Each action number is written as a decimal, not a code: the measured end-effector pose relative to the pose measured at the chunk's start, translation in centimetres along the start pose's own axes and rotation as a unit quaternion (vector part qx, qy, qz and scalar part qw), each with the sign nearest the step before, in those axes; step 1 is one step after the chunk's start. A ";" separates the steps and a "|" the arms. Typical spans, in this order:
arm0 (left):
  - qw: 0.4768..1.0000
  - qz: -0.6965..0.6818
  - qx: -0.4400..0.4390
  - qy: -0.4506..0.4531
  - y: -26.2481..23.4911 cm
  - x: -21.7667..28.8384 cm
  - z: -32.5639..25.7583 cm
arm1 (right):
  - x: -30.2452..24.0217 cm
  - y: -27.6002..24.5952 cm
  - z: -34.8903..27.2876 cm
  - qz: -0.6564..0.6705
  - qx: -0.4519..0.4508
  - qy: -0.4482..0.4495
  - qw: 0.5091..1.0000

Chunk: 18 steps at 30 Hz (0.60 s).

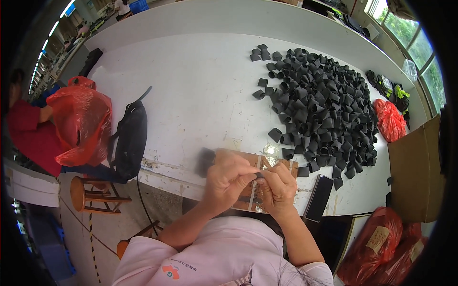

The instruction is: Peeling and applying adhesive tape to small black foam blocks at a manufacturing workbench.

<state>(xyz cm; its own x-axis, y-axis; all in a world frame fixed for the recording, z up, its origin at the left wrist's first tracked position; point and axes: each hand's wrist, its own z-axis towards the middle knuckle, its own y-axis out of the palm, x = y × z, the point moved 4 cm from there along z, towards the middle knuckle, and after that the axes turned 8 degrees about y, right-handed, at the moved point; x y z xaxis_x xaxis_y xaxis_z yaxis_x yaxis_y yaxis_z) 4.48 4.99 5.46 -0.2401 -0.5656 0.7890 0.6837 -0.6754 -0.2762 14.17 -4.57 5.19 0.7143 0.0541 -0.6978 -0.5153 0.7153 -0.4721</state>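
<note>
My left hand and my right hand meet over a brown board at the table's near edge. Between their pinched fingertips is a small dark piece, mostly covered by the fingers; its exact kind is hard to make out. Just left of my left hand is a dark shape, smeared by motion. A large heap of short black tubes spreads over the right side of the table, its nearest pieces close to my right hand.
A black phone lies right of the board. On the left are a black bag and a red plastic bag, beside a person in red. A cardboard box and red bags stand right. Wooden stool lower left.
</note>
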 end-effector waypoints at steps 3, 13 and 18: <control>0.999 -0.042 -0.003 -0.021 0.0 -0.5 0.0 | -0.2 0.1 0.0 -0.010 0.015 -0.005 1.000; 0.955 -0.204 0.011 -0.216 1.1 -2.2 -1.6 | -0.4 0.0 -0.5 -0.056 0.012 -0.012 0.998; 0.893 -0.288 0.000 -0.346 1.6 -3.1 -2.6 | -0.7 0.0 -0.5 -0.069 0.018 -0.006 0.997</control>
<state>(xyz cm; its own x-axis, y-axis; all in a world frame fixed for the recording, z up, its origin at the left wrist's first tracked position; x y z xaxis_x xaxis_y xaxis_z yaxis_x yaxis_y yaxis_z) 4.55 4.40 1.13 -0.0696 0.3037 0.9502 0.5838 -0.7600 0.2857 13.47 -4.95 5.41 0.7833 -0.0389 -0.6204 -0.3934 0.7416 -0.5433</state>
